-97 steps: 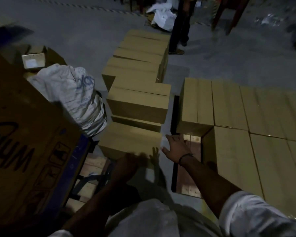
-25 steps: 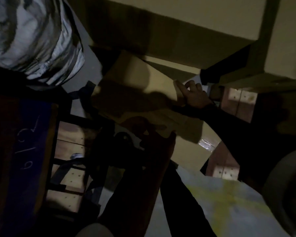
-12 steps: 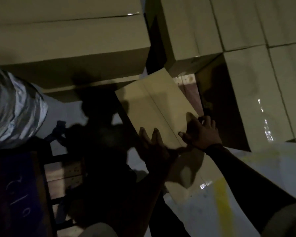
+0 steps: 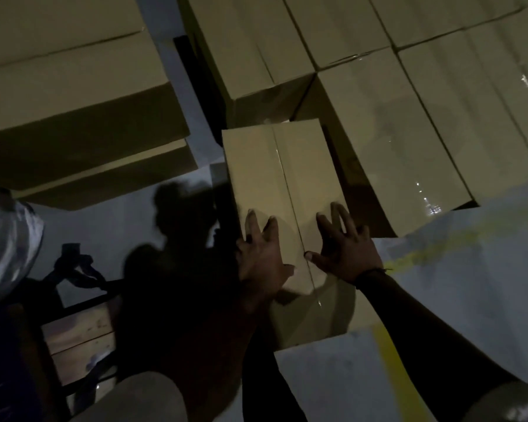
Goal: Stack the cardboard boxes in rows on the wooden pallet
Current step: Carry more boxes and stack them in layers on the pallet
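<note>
Pressing flat on the near end of the cardboard box (image 4: 282, 184) with left hand (image 4: 261, 260) and right hand (image 4: 346, 249), fingers splayed wide, nothing clasped. Lying lengthwise away from the body (tape seam along it), far end pointing at the stacked boxes (image 4: 409, 141).

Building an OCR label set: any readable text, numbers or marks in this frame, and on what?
No text can be read.
Cardboard box under the left hand and right hand: plain, only a tape seam.
Stacked boxes on the right: plain, only tape glare.
Sack at far left: dark patches, too blurred to read.
</note>
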